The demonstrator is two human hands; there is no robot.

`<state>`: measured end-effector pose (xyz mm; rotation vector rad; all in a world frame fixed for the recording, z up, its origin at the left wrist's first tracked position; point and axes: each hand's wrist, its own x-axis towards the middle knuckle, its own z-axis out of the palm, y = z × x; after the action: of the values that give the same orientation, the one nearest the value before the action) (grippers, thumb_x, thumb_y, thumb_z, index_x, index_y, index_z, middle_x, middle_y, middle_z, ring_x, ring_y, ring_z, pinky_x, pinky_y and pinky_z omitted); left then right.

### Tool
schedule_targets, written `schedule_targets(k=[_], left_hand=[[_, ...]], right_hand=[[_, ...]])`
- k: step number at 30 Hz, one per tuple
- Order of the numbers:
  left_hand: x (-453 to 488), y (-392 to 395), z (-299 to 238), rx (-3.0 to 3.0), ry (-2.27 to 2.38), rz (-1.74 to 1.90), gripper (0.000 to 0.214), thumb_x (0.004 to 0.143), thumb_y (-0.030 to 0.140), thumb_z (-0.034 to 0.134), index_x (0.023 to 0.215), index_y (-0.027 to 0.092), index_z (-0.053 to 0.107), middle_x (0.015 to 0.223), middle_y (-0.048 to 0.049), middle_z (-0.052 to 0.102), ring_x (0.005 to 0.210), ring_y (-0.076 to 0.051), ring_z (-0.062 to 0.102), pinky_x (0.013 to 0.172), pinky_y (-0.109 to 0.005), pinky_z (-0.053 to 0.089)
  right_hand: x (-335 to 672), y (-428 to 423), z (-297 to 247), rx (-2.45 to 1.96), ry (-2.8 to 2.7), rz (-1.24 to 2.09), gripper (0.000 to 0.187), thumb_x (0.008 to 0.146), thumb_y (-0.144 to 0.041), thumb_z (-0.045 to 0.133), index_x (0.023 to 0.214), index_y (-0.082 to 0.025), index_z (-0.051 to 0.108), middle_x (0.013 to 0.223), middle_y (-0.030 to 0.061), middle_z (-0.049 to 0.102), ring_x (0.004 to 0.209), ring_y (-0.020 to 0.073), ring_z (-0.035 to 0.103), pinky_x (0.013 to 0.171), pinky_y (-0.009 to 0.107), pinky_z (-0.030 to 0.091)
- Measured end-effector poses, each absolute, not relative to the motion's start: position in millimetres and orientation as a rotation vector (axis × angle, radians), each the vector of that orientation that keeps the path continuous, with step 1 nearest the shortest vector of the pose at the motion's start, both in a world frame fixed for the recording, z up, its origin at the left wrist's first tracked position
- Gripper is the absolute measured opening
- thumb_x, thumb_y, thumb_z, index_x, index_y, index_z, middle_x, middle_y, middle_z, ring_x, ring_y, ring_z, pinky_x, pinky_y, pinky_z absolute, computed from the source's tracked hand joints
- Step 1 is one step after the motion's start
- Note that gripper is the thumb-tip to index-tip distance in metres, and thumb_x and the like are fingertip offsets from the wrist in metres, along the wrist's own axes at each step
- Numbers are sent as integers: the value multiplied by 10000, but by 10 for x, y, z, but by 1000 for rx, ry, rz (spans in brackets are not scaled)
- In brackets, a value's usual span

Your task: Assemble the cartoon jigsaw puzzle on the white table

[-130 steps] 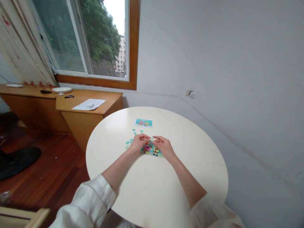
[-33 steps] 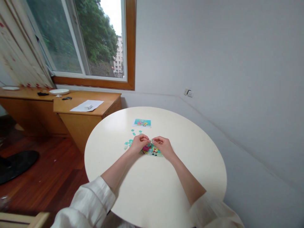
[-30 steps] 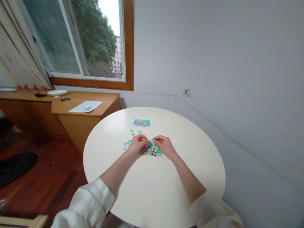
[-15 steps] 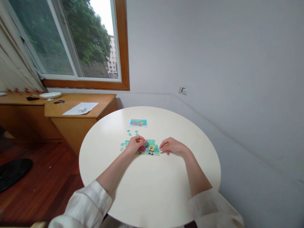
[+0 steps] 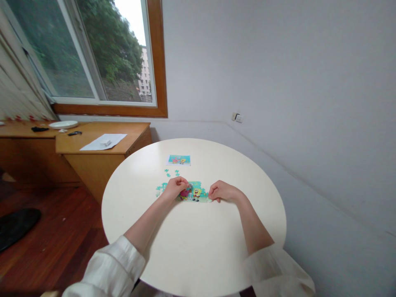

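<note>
A partly assembled jigsaw puzzle point(image 5: 196, 193), teal with yellow and pink cartoon figures, lies flat between my hands. My left hand point(image 5: 175, 188) covers its left part, with thumb and forefinger pinched over the picture; what is between them is too small to make out. At the lower right corner, my right hand point(image 5: 224, 191) pinches a pale puzzle piece point(image 5: 210, 200) against the puzzle's edge. Loose teal puzzle pieces point(image 5: 177, 172) lie beyond my left hand, and several more puzzle pieces point(image 5: 159, 188) are just left of it.
A picture card point(image 5: 179, 160) with the same cartoon lies farther back on the round white table point(image 5: 198, 243). To the left stands a wooden desk point(image 5: 136, 140) bearing a paper sheet point(image 5: 95, 142) and a white plate point(image 5: 63, 124). A wall runs along the right.
My right hand has brought the pale piece in against the puzzle's lower right corner. The left hand stays pinched in nearly the same place. The whole view has shifted slightly.
</note>
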<state>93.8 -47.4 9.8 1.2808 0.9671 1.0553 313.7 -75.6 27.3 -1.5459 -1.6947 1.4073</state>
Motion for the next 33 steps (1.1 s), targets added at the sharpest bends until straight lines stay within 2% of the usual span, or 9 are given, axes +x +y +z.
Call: schedule_targets(k=[18, 33], left_hand=[[921, -477, 85, 1302, 965, 1034, 109, 562, 190, 644, 627, 128, 582, 568, -31, 619, 491, -84, 485, 505, -217, 344], [935, -459, 66, 1293, 978, 1042, 102, 550, 183, 645, 606, 129, 578, 528, -17, 594, 464, -78, 467, 483, -212, 326]], right_hand=[[3140, -752, 284, -1546, -1658, 1444, 28, 518, -132, 642, 533, -121, 621, 468, -1, 600, 414, 62, 461, 421, 186, 367], [3079, -755, 268, -1618, -1705, 1369, 46, 541, -99, 594, 504, -127, 590, 437, -18, 577, 397, 57, 464, 408, 173, 370]])
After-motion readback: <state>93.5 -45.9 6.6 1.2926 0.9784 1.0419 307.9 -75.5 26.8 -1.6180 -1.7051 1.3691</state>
